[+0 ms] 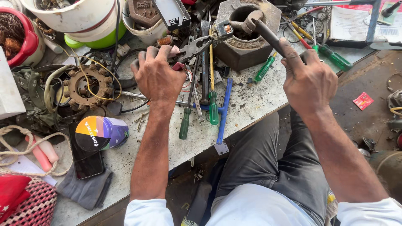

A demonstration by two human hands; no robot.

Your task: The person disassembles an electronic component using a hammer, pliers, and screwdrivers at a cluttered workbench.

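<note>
My left hand [157,75] grips the handles of pliers [196,47], whose jaws pinch a small metal part [225,28] over the rim of a heavy octagonal iron block [247,44] with a round hole. My right hand [308,81] is closed on the dark handle of a hammer [261,29]. The hammer's head rests at the hole, right beside the pinched part.
Green-handled screwdrivers [213,109], a blue tool [223,111] and wrenches litter the worktable [255,98]. A rusty stator with yellow wire [88,87], a phone [87,163], a purple can [100,133] and white buckets [79,19] sit left. My legs are below the table edge.
</note>
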